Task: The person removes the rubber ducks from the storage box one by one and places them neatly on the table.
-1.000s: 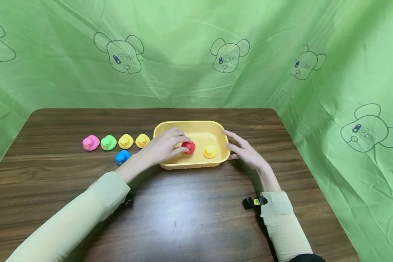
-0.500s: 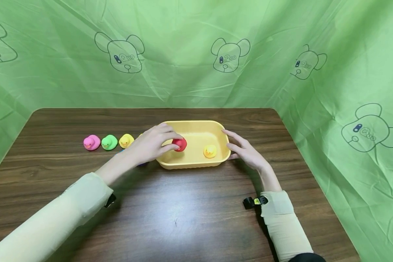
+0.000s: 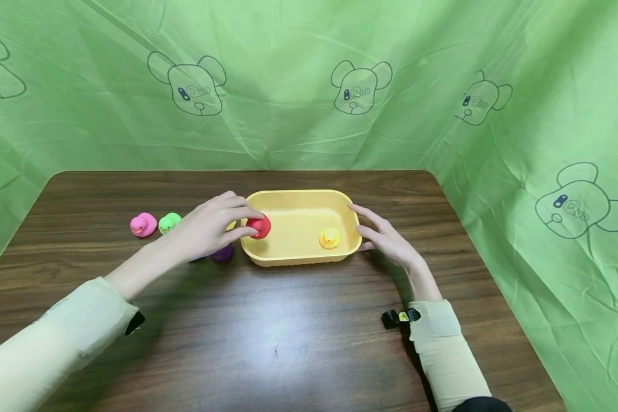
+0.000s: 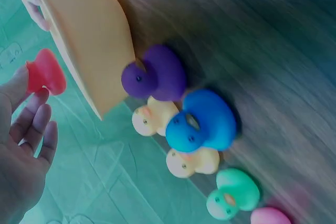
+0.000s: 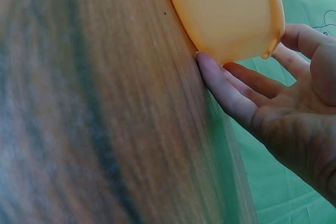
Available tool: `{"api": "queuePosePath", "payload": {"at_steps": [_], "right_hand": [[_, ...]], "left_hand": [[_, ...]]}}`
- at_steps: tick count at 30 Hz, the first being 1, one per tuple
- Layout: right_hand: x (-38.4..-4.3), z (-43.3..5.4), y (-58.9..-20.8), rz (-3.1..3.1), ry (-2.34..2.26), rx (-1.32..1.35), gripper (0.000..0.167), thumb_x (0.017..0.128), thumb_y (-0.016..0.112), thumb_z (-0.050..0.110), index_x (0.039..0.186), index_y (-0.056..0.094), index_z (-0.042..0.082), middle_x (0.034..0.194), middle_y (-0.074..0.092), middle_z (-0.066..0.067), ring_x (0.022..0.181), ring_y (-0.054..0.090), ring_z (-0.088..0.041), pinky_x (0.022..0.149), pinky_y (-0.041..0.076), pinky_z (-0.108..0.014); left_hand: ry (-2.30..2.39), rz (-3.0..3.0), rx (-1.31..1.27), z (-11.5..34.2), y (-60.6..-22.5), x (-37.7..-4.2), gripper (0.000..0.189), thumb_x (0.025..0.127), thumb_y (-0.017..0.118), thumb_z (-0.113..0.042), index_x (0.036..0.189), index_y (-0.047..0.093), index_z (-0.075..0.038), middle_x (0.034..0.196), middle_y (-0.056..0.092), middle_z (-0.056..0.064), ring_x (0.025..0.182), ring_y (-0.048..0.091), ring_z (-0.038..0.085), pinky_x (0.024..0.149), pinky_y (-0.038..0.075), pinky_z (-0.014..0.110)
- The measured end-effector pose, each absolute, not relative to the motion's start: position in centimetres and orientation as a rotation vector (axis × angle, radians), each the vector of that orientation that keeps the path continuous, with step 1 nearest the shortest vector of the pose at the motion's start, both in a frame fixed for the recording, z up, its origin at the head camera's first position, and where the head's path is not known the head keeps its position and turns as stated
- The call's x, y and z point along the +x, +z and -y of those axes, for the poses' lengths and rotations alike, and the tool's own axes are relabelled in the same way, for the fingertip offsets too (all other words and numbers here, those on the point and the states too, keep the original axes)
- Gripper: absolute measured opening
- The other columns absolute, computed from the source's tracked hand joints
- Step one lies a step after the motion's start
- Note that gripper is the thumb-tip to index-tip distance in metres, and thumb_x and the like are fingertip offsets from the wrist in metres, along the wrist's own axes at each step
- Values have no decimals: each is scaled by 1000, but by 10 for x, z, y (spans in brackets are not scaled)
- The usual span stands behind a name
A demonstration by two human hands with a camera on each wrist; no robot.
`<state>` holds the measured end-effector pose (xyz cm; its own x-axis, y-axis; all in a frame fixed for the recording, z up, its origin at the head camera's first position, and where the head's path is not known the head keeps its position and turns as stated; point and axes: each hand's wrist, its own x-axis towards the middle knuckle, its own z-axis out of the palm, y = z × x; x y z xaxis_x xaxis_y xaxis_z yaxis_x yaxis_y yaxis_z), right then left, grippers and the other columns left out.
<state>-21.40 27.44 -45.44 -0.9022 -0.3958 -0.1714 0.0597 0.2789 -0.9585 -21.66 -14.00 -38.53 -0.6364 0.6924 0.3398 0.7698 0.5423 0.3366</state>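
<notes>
My left hand [image 3: 206, 226] pinches a red rubber duck [image 3: 260, 227] between thumb and fingertips. In the left wrist view the red duck [image 4: 47, 72] is off the table, higher than the yellow plastic basin [image 4: 94, 30]. From the head, hand and duck appear over the basin's left rim. A yellow duck [image 3: 329, 238] sits in the basin [image 3: 298, 260] near its right end. Outside that end, my right hand [image 3: 388, 240] rests extended fingers against the wall and rim. In the right wrist view, the fingertips [image 5: 207, 64] touch the basin's lower edge.
Left of the basin stand a purple duck [image 4: 163, 72], a blue duck [image 4: 210, 121], two yellow ducks, a green duck [image 4: 239, 190] and a pink duck [image 3: 143, 224]. My left hand partly covers them from the head. Green cloth [image 3: 278, 131] hangs behind the wooden table [image 3: 288, 332].
My left hand has lifted the red duck from the basin's middle and carried it left to the left rim. The right hand and the yellow duck in the basin have stayed in place.
</notes>
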Motion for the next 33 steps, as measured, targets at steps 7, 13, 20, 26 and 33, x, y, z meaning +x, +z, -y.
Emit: {"api": "queuePosePath", "payload": {"at_steps": [7,13,20,26,33], "right_hand": [[-214,-275,-455,-2180,-1654,-294,56,109,52,24,161,34,29,165,34,-12,130,58,-29,87,63,-38],[-214,-275,-455,-2171,-1660,-298,57,109,52,23,162,33,28,166,33,-13,130,58,-31,87,63,-37],[-215,-275,-455,-2169,-1659,-305,57,109,52,24,162,33,28,169,29,-8,129,59,-30,87,63,-36],[-215,-275,-456,-2159,-1662,-310,57,109,52,23,162,32,27,169,29,-10,127,60,-30,87,63,-36],[-215,-274,-454,-2162,-1664,-303,57,109,52,23,162,33,27,168,29,-10,126,61,-28,86,63,-37]], "left_hand": [[-685,2618,-1195,156,-379,-212,23,91,80,-23,113,78,-18,102,73,-4,98,57,14,81,51,37],[-635,2644,-1164,170,-375,-207,25,89,81,-25,114,77,-22,102,72,-9,97,55,10,81,49,34],[-619,2651,-1141,187,-374,-200,27,88,82,-20,115,77,-21,103,72,-9,98,56,10,81,48,33],[-601,2603,-1170,203,-379,-196,31,85,84,-18,115,77,-22,104,73,-10,98,57,8,83,43,23],[-526,2554,-1163,223,-385,-192,34,78,88,-17,110,78,-18,101,73,-8,97,58,11,83,48,30]]}}
